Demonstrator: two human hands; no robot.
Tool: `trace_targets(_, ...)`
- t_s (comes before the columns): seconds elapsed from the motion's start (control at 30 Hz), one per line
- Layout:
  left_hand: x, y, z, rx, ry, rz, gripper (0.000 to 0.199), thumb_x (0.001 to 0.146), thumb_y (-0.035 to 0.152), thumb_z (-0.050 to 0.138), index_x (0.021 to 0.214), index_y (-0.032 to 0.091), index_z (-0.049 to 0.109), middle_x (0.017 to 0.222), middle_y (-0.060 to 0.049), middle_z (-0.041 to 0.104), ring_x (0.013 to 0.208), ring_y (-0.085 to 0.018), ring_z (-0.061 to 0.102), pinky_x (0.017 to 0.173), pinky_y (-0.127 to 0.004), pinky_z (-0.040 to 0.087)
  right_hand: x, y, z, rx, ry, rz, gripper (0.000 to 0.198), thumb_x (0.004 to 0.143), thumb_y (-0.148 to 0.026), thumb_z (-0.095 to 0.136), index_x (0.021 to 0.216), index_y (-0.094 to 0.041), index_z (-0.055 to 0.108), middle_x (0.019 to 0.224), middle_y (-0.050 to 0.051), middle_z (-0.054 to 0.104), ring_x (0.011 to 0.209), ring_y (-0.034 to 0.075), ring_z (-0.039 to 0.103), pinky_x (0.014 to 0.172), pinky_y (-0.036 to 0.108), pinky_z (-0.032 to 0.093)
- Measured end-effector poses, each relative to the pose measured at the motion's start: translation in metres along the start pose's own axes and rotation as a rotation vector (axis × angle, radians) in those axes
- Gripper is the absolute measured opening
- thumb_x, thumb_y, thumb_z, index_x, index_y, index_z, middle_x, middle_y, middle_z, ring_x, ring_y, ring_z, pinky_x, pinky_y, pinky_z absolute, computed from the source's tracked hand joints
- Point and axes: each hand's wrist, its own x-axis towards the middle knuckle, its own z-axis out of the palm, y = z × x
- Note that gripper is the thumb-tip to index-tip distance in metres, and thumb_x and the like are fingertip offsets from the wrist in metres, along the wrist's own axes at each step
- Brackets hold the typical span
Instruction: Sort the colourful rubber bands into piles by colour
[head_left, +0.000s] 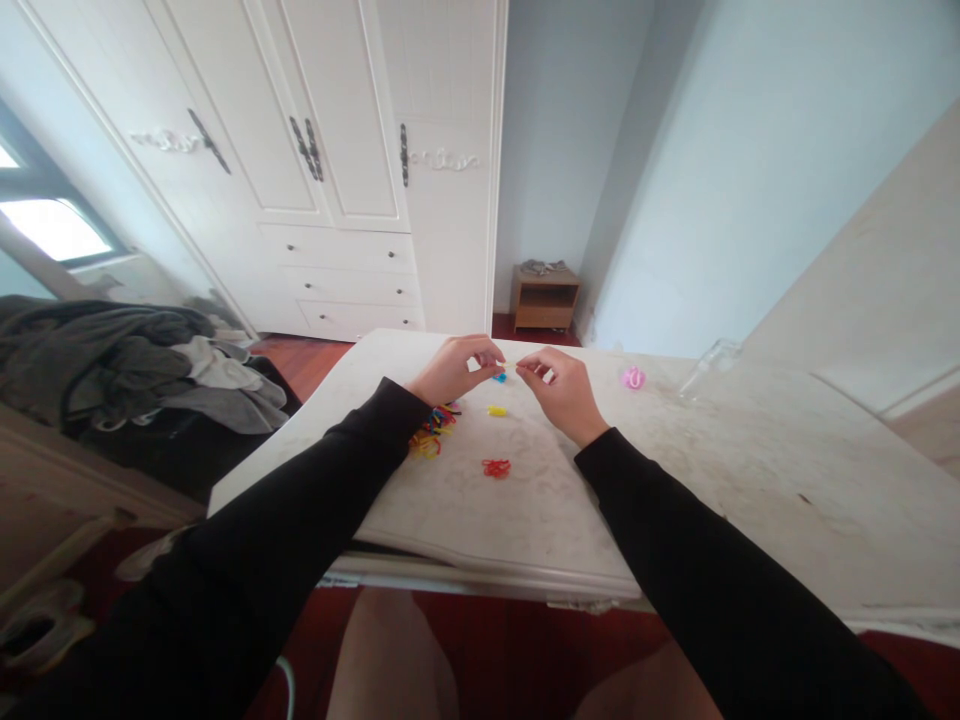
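Between the fingertips of both hands, a thin yellow band [510, 365] is stretched level above the white table. My left hand [461, 368] pinches one end and my right hand [553, 385] the other, thumbs against forefingers. Just below them lies a small blue bundle [499, 377], partly hidden by the left fingers. Nearer me are a yellow bundle [496, 411] and a loose red heap of bands [496, 468]. A mixed pile of coloured bands [433, 435] rests beside my left wrist, partly covered by the sleeve.
A pink bundle [634, 377] and a clear glass-like vessel [709, 368] are on the right of the table [750, 470]. Dark and grey clothes [150, 370] lie heaped at the left. Beyond stand a white wardrobe [345, 275] and a small wooden nightstand [545, 317].
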Motion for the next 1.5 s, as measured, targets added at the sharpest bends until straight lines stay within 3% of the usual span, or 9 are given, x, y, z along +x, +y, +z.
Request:
trace_targets(0.27,0.0,0.002,-0.001,0.014,-0.013,-0.027,0.007,0.091,0.024,0.071,0.093,0.017,0.074,0.086,-0.004,0.072,0.078,-0.015,0.067,0.077,-0.028,0.054,0.001,0.0,-0.001,-0.024,0.0,0.005,0.017,0.094,-0.033,0.066,0.084,-0.021,0.074,0.084,0.004,0.073,0.073,0.018,0.062,0.07,0.031,0.048)
trace_targets(0.53,0.0,0.002,-0.001,-0.001,-0.006,-0.003,0.01,0.09,0.017,0.069,0.08,0.018,0.071,0.081,-0.003,0.07,0.078,-0.015,0.065,0.078,-0.03,0.053,0.0,-0.002,0.001,-0.02,-0.005,0.007,0.014,0.092,-0.027,0.065,0.081,-0.022,0.071,0.081,0.003,0.071,0.073,0.018,0.062,0.07,0.032,0.046)
trace_targets(0.67,0.001,-0.004,-0.006,-0.01,0.031,0.007,0.011,0.089,0.015,0.068,0.078,0.017,0.069,0.079,-0.003,0.069,0.076,-0.016,0.064,0.076,-0.031,0.051,0.002,-0.001,-0.005,-0.044,0.076,0.026,0.014,0.09,-0.023,0.063,0.077,-0.022,0.068,0.082,0.003,0.071,0.075,0.019,0.062,0.074,0.034,0.047)
trace_targets(0.83,0.002,-0.012,-0.015,0.016,0.09,-0.051,0.015,0.084,0.009,0.068,0.071,0.017,0.066,0.078,-0.003,0.068,0.076,-0.016,0.062,0.076,-0.031,0.05,0.007,0.0,-0.021,-0.03,0.32,0.112,0.012,0.089,-0.025,0.063,0.079,-0.022,0.067,0.082,0.004,0.071,0.075,0.02,0.062,0.072,0.035,0.048)
trace_targets(0.9,0.003,-0.011,-0.014,0.008,0.087,-0.055,0.014,0.083,0.009,0.068,0.071,0.017,0.066,0.078,-0.003,0.069,0.076,-0.016,0.062,0.076,-0.031,0.05,0.006,-0.001,-0.02,-0.02,0.339,0.118,0.011,0.089,-0.025,0.063,0.079,-0.021,0.067,0.082,0.004,0.071,0.074,0.02,0.062,0.071,0.034,0.048)
trace_targets(1.13,0.001,-0.005,-0.004,-0.012,0.039,0.045,0.012,0.091,0.02,0.069,0.08,0.017,0.07,0.079,-0.003,0.068,0.075,-0.015,0.064,0.073,-0.029,0.051,0.0,-0.004,-0.001,-0.02,0.074,0.032,0.012,0.089,-0.022,0.065,0.078,-0.02,0.069,0.081,0.003,0.071,0.071,0.017,0.062,0.068,0.031,0.045)
trace_targets(1.3,0.0,-0.013,-0.005,0.018,0.097,0.005,0.004,0.09,0.021,0.071,0.09,0.016,0.072,0.081,-0.003,0.07,0.074,-0.014,0.065,0.073,-0.027,0.053,0.002,-0.001,-0.004,-0.002,0.032,0.052,0.01,0.088,-0.02,0.067,0.08,-0.019,0.072,0.08,0.003,0.073,0.07,0.016,0.061,0.067,0.029,0.045)
trace_targets(1.5,-0.001,-0.018,0.0,-0.018,0.137,-0.046,0.011,0.087,0.02,0.075,0.097,0.016,0.073,0.085,-0.004,0.074,0.076,-0.014,0.069,0.077,-0.028,0.057,0.0,0.001,0.0,0.003,-0.174,0.115,0.007,0.085,-0.018,0.071,0.081,-0.018,0.077,0.082,0.005,0.077,0.069,0.016,0.063,0.07,0.029,0.047)
